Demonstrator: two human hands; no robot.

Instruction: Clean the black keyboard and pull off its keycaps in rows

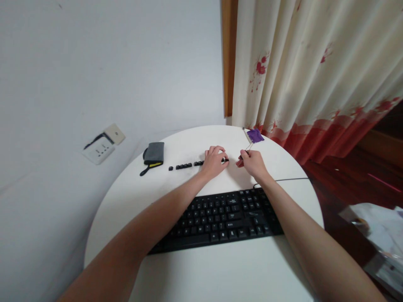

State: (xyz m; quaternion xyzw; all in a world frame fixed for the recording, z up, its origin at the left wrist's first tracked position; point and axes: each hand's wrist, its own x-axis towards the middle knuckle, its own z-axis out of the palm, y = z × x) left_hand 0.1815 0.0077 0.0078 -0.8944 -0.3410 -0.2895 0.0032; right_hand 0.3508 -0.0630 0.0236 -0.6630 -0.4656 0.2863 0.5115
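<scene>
A black keyboard [226, 218] lies on the round white table [195, 268] in front of me. Beyond it runs a row of loose black keycaps [185, 166]. My left hand [214, 161] rests at the right end of that row, fingers curled down onto a keycap. My right hand [253, 162] is just to its right, pinched on a thin wire keycap puller [248, 147] that sticks up from the fingers. A purple object [255, 135] with a small tool beside it lies at the table's far edge behind that hand.
A grey cloth on a black and yellow brush [153, 155] lies at the table's far left. The keyboard cable [283, 180] runs off to the right. A wall socket [99, 150] sits on the left wall. A flowered curtain [315, 75] hangs at the back right.
</scene>
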